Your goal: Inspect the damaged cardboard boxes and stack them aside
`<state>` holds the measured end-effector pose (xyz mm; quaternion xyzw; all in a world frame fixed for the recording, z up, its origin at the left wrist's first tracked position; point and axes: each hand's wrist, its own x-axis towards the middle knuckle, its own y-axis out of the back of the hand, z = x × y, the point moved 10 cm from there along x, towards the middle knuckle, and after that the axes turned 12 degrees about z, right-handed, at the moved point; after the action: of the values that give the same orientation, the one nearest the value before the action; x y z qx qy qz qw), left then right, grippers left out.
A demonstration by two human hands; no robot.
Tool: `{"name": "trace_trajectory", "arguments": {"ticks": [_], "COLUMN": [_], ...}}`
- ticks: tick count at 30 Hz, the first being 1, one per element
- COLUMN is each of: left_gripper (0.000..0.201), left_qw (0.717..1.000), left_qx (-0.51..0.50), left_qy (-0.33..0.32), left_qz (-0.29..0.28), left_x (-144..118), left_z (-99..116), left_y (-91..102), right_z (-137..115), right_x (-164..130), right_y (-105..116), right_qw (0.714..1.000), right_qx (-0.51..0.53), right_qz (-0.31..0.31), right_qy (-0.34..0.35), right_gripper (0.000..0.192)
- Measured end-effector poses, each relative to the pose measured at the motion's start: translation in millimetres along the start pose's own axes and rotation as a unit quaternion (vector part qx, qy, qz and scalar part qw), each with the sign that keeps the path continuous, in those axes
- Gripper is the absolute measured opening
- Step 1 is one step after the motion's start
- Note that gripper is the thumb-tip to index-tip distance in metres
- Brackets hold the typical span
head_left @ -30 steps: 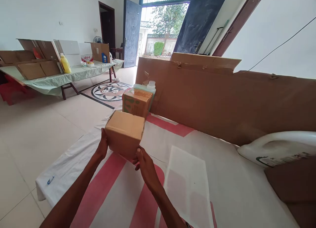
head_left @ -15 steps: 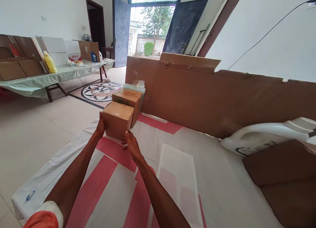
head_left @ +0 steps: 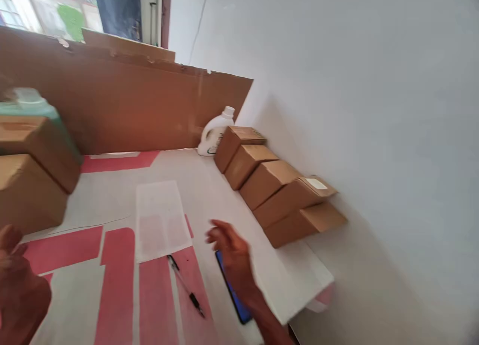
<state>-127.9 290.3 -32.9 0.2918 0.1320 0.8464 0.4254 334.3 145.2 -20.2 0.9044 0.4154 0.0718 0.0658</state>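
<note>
1. Head view, right side: my right hand [head_left: 232,248] hovers over the table [head_left: 209,185], forearm coming up from the bottom edge. The fingers are spread and loosely curled, holding nothing. The hand is blurred.
2. Under that hand lies a phone [head_left: 232,290], partly hidden by my wrist. A pen [head_left: 185,285] lies just to its left, and a white sheet [head_left: 160,220] beyond the pen.
3. Head view, left side: my left hand [head_left: 18,290] sits at the lower left corner, cut by the frame and blurred. It grips nothing that I can see, but I cannot tell how the fingers stand.
4. Just beyond it stands a box [head_left: 30,190], apart from my fingers, with a second box [head_left: 45,145] behind it.
5. A row of boxes [head_left: 277,185] lines the wall [head_left: 374,110] on the right, with a white jug [head_left: 215,133] at its far end, against the cardboard sheet [head_left: 130,105].
</note>
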Motion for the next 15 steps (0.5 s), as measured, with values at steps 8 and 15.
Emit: {"name": "trace_trajectory", "arguments": {"ticks": [8,15], "left_gripper": [0.076,0.086], "left_qw": [0.921,0.787], "left_qx": [-0.249,-0.288], "left_qy": [-0.058,-0.057], "left_qz": [-0.293,-0.543], "left_x": [-195.6,-349.3], "left_z": [199.6,323.0], "left_y": [-148.6,-233.1], "right_z": [47.9,129.4], "right_x": [-2.5,66.1], "right_y": [319.4,335.2], "right_qw": [0.869,0.903], "right_qx": [-0.13,-0.064], "right_qz": [0.478,0.42], "right_qy": [0.013,-0.062], "right_gripper": [0.078,0.105]}}
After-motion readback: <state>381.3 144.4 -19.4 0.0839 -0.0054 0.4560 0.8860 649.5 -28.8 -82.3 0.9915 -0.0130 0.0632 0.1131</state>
